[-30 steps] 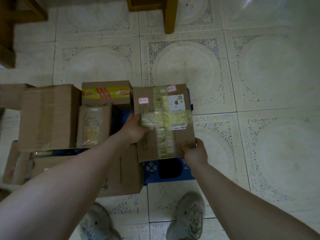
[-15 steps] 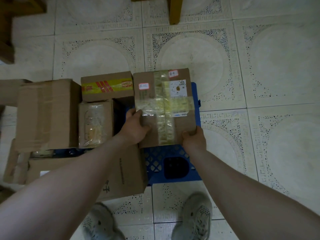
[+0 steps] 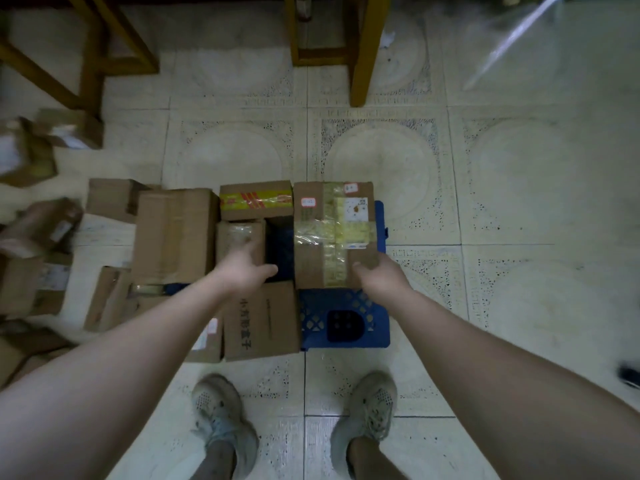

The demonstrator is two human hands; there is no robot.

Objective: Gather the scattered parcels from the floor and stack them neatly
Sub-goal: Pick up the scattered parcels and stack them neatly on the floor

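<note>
Head view. A brown cardboard parcel crossed with yellowed clear tape (image 3: 334,233) lies flat at frame centre, on the far part of a blue perforated plastic crate (image 3: 346,320). A strip of blue rim shows along the parcel's 3 o'clock edge. The crate's near part, toward 6 o'clock, is bare.

The right hand (image 3: 379,275) is at the parcel's 5 o'clock corner with the thumb on the top face. Its fingers are hidden, so I cannot tell whether it grips or only touches.

The left hand (image 3: 244,268) is spread and slack, holding nothing, over a small brown carton with a clear-film top (image 3: 239,237) at the parcel's 9 o'clock. Blur hides whether it touches the carton. A dark gap separates the carton from the parcel.

Risks (judgement):
- If the right hand drags as it leaves, the parcel could skew or slide toward 6 o'clock and lose its square seat.
- The gap at 9 o'clock leaves that side unsupported, so a parcel bridging it may tilt.
- The neighbouring cartons look unequal in height, so an upper layer could rock.
- Loose brown cardboard parcels (image 3: 38,230) at frame 9 o'clock lie near the person's path and could trip them during a reach.
</note>
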